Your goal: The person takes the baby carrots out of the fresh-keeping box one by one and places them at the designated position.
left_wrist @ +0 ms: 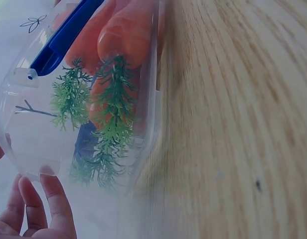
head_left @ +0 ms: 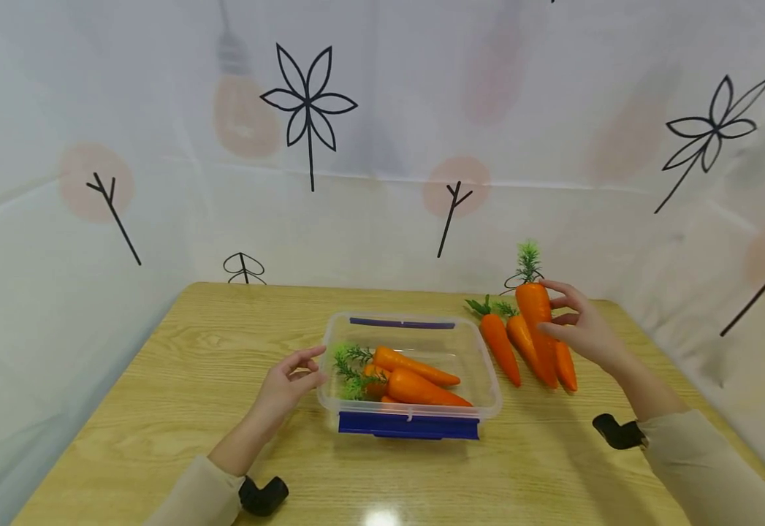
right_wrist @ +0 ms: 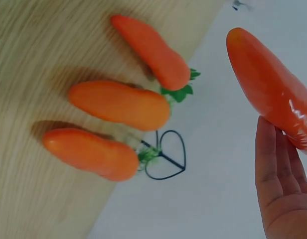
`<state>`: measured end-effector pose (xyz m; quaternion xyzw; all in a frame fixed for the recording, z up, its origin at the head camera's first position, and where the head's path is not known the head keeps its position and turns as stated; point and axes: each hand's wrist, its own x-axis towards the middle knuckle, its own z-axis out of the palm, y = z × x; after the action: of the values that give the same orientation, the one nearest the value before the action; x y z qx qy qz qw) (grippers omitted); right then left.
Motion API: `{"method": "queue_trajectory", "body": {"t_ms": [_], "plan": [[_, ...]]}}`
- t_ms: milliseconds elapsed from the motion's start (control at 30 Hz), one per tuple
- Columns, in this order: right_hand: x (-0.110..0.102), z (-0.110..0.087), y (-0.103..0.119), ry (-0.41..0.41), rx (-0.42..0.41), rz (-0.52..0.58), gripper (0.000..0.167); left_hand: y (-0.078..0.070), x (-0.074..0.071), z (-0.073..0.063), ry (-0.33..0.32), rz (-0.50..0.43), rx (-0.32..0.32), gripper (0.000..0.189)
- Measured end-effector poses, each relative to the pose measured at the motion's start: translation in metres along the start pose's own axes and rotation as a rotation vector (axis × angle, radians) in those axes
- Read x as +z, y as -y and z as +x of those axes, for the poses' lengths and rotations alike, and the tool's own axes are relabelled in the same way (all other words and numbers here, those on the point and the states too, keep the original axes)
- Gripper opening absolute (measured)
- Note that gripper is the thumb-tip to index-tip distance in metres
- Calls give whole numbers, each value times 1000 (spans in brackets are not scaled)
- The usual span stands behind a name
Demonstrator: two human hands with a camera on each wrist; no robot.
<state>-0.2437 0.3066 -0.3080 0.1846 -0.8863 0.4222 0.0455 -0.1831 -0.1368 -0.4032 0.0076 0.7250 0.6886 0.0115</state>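
Observation:
A clear plastic container [head_left: 421, 340] with blue latches stands on the table, several orange carrots [head_left: 424, 387] with leafy green tops lying inside. My left hand [head_left: 283, 383] touches the container's left side, fingers extended at its rim; the left wrist view has the fingertips [left_wrist: 48, 174] right at the clear edge. Raised over the right side of the table, a carrot [right_wrist: 268, 79] is held by my right hand [head_left: 576, 321], thumb and fingers on its thick upper part, tip pointing down. Under and beside it lie three more carrots [right_wrist: 118, 104].
The wooden table [head_left: 224, 351] ends at a white cloth backdrop [head_left: 382, 241] printed with line-drawn plants. A blue latch flap [head_left: 408, 425] hangs along the container's front. Dark wrist-worn devices [head_left: 264, 495] sit at both sleeves.

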Motion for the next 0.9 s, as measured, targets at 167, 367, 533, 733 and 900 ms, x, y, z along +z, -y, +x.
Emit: {"method": "queue_trajectory", "body": {"t_ms": [167, 367, 533, 733, 900], "plan": [[-4, -4, -11, -38, -13, 13, 69, 1, 0, 0, -3, 3, 3, 44], [-8, -8, -24, -71, -29, 16, 69, 2, 0, 0, -4, -5, 7, 44], [-11, -11, -35, -82, -2, 13, 69, 2, 1, 0, -10, -1, 5, 44], [-16, -13, -49, -110, 35, -15, 68, 1, 1, 0, -17, -3, 5, 44], [-21, -18, -60, -137, 72, -21, 67, 2, 1, 0, -12, -11, 11, 44]]}}
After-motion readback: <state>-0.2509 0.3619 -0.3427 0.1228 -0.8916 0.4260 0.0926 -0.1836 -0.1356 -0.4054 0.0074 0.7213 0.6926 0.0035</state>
